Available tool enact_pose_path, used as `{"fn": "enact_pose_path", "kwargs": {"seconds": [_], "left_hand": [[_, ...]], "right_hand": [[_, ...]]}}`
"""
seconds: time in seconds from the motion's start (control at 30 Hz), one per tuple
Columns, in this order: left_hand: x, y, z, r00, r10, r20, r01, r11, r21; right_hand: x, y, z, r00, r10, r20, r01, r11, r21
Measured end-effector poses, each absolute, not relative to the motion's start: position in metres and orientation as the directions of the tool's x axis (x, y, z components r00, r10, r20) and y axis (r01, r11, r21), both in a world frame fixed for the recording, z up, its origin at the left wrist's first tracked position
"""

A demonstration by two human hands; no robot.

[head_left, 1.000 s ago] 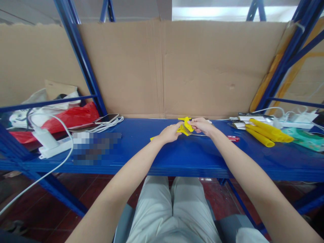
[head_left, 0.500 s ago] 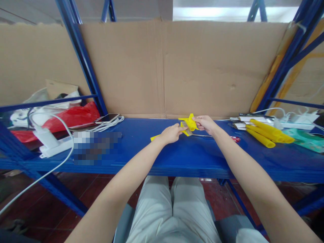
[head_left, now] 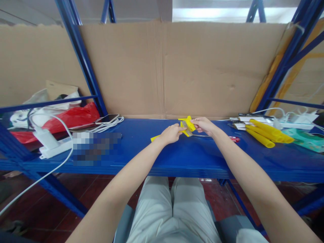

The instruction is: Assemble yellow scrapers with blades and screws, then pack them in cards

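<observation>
Over the middle of the blue shelf, my left hand (head_left: 172, 133) is closed around a long yellow piece with a flat greyish part (head_left: 187, 130) at its right end. One yellow end sticks out to the left, behind the wrist. My right hand (head_left: 203, 125) pinches a bent yellow piece (head_left: 189, 123) with flaps, right against the greyish part. Whether the two yellow pieces are joined is unclear. Behind my right wrist lies a screwdriver with a red handle (head_left: 235, 139), its thin metal shaft pointing left under the yellow pieces.
Several yellow tubes (head_left: 268, 133) lie at the right, beside a green packet (head_left: 307, 139) and white chargers. On the left are a white power strip (head_left: 55, 148), coiled white cable (head_left: 111, 122) and a red bag (head_left: 76, 116). Cardboard (head_left: 202, 67) stands along the back.
The yellow piece in my right hand has tilted and shifted slightly left and down, with the right fingers following it. My left hand has stayed nearly still.
</observation>
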State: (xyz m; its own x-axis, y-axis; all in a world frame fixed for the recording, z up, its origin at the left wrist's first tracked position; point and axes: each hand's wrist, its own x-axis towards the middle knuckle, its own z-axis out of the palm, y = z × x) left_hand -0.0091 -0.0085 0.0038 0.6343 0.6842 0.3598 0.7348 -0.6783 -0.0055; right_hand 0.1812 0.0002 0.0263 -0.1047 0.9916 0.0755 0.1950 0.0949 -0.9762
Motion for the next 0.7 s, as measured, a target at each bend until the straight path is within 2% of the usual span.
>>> {"fn": "enact_pose_path", "kwargs": {"seconds": [0.43, 0.7], "left_hand": [[-0.009, -0.0086, 0.0036, 0.63, 0.671, 0.391, 0.723, -0.69, 0.02], [-0.0081, -0.0068, 0.0023, 0.609, 0.674, 0.418, 0.728, -0.684, 0.043]], "right_hand": [[0.1856, 0.0057, 0.0233, -0.066, 0.991, 0.113, 0.181, 0.123, -0.976], [0.181, 0.0, 0.027, -0.07, 0.995, 0.073, 0.258, 0.089, -0.962]]}}
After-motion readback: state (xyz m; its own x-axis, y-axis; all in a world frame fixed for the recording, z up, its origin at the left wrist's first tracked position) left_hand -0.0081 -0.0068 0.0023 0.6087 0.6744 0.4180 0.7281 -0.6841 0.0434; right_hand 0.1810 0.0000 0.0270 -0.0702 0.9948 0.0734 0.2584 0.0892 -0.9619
